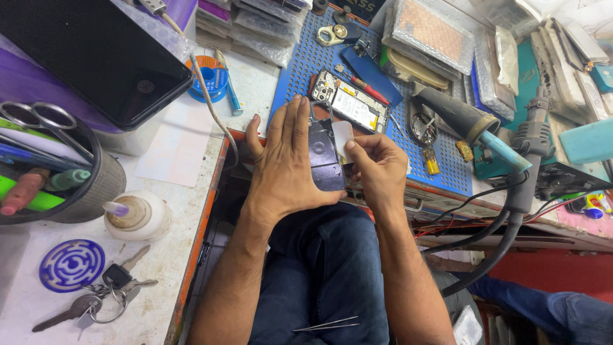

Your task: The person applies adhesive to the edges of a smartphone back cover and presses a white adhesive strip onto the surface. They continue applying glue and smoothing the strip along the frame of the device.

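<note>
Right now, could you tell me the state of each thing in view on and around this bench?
Left hand: flat, pressing on the dark phone panel.
Right hand: pinching a small white strip on the panel.
Opened phone: back off, insides showing, lying on the blue mat.
Tweezers: resting on the lap, untouched.
Keys: lying on the white table.
Scissors: standing in the pen holder.
</note>
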